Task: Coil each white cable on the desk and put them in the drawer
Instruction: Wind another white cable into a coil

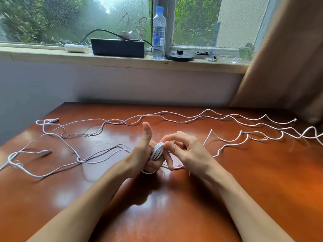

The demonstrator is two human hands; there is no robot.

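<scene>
L hand (144, 155) gripping cable coil (157, 151), loops upright, R hand (190, 152) pinching its top

Daylight from the window (75, 20) throws glare patches on the desk (262, 180) (edges bend, wide-angle).

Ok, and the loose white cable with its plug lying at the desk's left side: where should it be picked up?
Probably at the plug, pinched from above just behind it: that end lies flat and free on the desk. Further along, the cable crosses other strands, so gripping there would likely drag them.
</scene>
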